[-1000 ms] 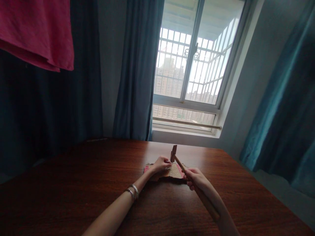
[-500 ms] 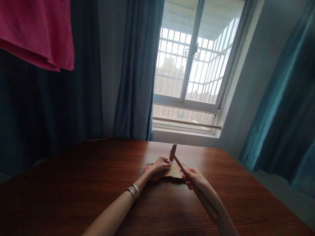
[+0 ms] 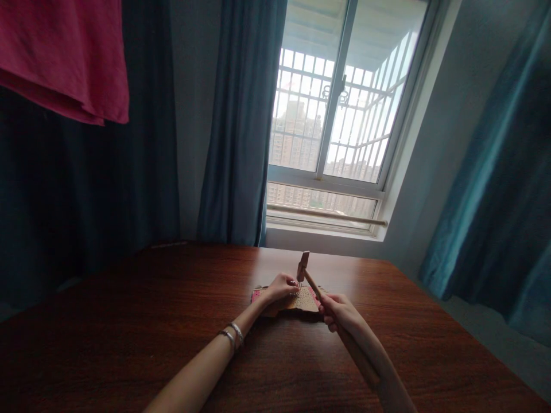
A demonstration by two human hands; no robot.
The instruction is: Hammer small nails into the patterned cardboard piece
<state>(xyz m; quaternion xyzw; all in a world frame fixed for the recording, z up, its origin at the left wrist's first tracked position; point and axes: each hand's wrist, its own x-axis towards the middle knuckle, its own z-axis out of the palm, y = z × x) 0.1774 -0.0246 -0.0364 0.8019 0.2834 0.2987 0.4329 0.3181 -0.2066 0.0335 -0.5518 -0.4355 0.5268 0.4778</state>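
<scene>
one hammer [image 3: 303,269] sits in my right hand [image 3: 340,312], its head raised over a speckled tan slab [image 3: 309,300] that lies flat near the middle of the worktop [image 3: 181,310], right in front of me. the slab has pinkish patches at its left and right ends and a dark, uneven near edge. my right fingers are clamped around the wooden handle, which slants from the head at the far left down to the near right, its butt end lying along my forearm. just under the head stands a thin pin [image 3: 300,288], upright over the slab; i can't tell whether metal and pin touch. my left hand [image 3: 282,287] rests over the slab's left part, fingers curled in close to the pin, but it's too small for me to tell if they pinch it. two silvery bracelets [image 3: 237,332] circle my left wrist. beyond the worktop's far edge there's a window [image 3: 301,143] with bars and buildings outside, a blue curtain [image 3: 241,126] to its left and another curtain [image 3: 477,206] at the far right. a pink cloth [image 3: 73,63] hangs at the upper left.
</scene>
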